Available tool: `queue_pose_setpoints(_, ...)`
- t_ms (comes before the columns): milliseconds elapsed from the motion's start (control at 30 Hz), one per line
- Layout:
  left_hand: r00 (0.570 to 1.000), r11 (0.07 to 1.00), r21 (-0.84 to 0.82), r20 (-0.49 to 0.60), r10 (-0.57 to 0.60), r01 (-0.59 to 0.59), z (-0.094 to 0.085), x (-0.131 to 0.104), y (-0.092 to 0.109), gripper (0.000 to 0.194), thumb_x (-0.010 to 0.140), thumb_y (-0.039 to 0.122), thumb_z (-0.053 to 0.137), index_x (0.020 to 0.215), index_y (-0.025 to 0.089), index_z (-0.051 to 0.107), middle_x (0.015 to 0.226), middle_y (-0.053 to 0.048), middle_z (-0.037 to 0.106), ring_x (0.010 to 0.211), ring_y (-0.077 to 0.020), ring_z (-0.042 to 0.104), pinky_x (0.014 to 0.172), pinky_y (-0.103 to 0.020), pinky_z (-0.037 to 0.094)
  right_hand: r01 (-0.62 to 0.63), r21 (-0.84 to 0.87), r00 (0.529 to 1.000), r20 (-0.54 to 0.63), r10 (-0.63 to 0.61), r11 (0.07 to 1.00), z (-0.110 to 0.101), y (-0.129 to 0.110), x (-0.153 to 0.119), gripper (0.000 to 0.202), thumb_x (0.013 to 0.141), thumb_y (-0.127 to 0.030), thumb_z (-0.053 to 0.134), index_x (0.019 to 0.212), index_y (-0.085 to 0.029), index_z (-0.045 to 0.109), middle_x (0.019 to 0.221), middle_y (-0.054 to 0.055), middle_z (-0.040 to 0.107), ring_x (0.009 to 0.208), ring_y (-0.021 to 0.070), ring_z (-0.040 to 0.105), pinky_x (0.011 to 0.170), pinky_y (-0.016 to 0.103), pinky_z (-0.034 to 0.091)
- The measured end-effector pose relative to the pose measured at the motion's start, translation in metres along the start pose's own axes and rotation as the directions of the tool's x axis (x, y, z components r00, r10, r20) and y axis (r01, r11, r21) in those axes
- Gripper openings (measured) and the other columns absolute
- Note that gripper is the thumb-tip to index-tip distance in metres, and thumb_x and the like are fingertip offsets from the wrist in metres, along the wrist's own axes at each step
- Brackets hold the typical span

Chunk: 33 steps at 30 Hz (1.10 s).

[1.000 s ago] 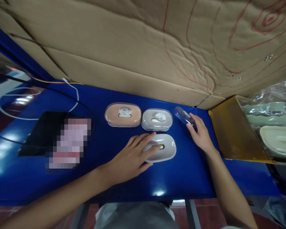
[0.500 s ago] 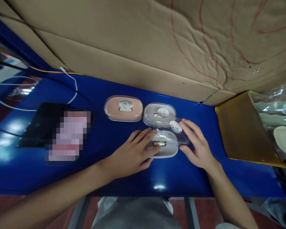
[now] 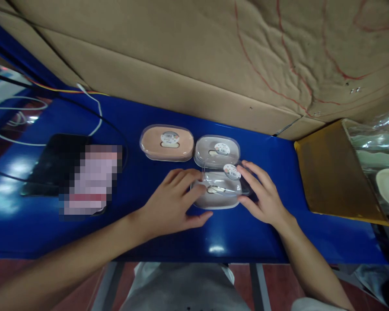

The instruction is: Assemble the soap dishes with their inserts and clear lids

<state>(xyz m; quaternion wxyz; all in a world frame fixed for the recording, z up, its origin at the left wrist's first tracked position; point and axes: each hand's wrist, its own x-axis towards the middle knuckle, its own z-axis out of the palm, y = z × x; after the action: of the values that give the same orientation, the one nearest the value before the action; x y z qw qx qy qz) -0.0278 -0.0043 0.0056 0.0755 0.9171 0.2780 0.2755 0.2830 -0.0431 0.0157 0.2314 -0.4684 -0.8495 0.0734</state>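
Note:
A grey oval box (image 3: 215, 202) with a slot in its top lies on the blue table in front of me. Over it, tilted, is a clear plastic cover (image 3: 210, 178) bearing a round white label. My right hand (image 3: 262, 194) grips the cover's right end between thumb and fingers. My left hand (image 3: 173, 201) is at the box's left end, fingers curved near the cover's edge and thumb stretched apart; whether its fingertips touch the cover is unclear. Just behind stand a covered grey box (image 3: 201, 153) and a covered peach-coloured box (image 3: 149, 140), both labelled.
On the left, a phone with a blurred screen (image 3: 92, 181) lies partly over a dark flat device (image 3: 48, 168), with a white cable (image 3: 97, 108) nearby. A cardboard wall (image 3: 168, 86) runs along the back. At right stands an open carton (image 3: 330, 172) containing plastic-wrapped pale green pieces.
The cover has shifted slightly left over the grey box, with my right hand on it. My left thumb has moved off the box and spread away from the fingers.

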Motion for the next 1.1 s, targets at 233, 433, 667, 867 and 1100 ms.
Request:
queue_pose_setpoints(233, 0.999, 0.999, 0.007, -0.04, -0.035, 0.035, -0.008, 0.004, -0.011, 0.07, 0.097, 0.061, 0.072, 0.148, 0.02, 0.046, 0.142, -0.019, 0.061, 0.132, -0.0367, 0.061, 0.108, -0.054, 0.052, 0.083, -0.039, 0.997, 0.009, -0.082, 0.996, 0.007, -0.008, 0.002, 0.084, 0.105, -0.055, 0.065, 0.175, -0.034, 0.026, 0.158, 0.016, 0.057, 0.143, 0.039, 0.059, 0.112, 0.057, 0.056)
queue_pose_setpoints(433, 0.972, 1.0, 0.022, 0.232, -0.021, 0.016, 0.005, -0.001, -0.011, 0.085, 0.098, 0.057, 0.075, 0.165, 0.022, 0.036, 0.164, -0.022, 0.048, 0.144, -0.0399, 0.054, 0.117, -0.056, 0.044, 0.086, -0.007, 0.991, 0.104, -0.085, 0.996, 0.014, -0.01, 0.002, 0.084, 0.103, -0.056, 0.068, 0.174, -0.036, 0.027, 0.165, 0.014, 0.053, 0.147, 0.0397, 0.056, 0.114, 0.059, 0.056)
queue_pose_setpoints(667, 0.963, 1.0, 0.011, 0.269, -0.029, 0.027, 0.008, -0.002, -0.011, 0.077, 0.103, 0.051, 0.071, 0.166, 0.021, 0.038, 0.168, -0.02, 0.047, 0.144, -0.0385, 0.056, 0.118, -0.056, 0.043, 0.026, -0.016, 0.971, 0.239, -0.021, 1.0, 0.007, -0.01, 0.002, 0.089, 0.102, -0.053, 0.072, 0.175, -0.038, 0.023, 0.174, 0.013, 0.041, 0.155, 0.0406, 0.047, 0.12, 0.064, 0.052)
queue_pose_setpoints(867, 0.972, 1.0, 0.028, 0.236, -0.003, -0.004, 0.009, -0.002, -0.012, 0.075, 0.102, 0.048, 0.073, 0.164, 0.021, 0.041, 0.169, -0.023, 0.044, 0.146, -0.0398, 0.054, 0.119, -0.057, 0.045, 0.041, -0.023, 0.963, 0.267, -0.034, 0.999, 0.004, -0.01, 0.002, 0.094, 0.101, -0.051, 0.073, 0.176, -0.037, 0.019, 0.177, 0.015, 0.036, 0.158, 0.041, 0.044, 0.121, 0.066, 0.05)
queue_pose_setpoints(1100, 0.97, 1.0, -0.027, 0.242, 0.0, 0.006, 0.009, -0.002, -0.012, 0.07, 0.105, 0.041, 0.069, 0.166, 0.021, 0.04, 0.173, -0.023, 0.037, 0.152, -0.0423, 0.048, 0.121, -0.062, 0.044, 0.079, -0.023, 0.975, 0.209, -0.072, 0.997, 0.006, -0.005, 0.002, 0.098, 0.101, -0.05, 0.074, 0.177, -0.04, 0.012, 0.176, 0.011, 0.04, 0.157, 0.0392, 0.048, 0.123, 0.064, 0.051)
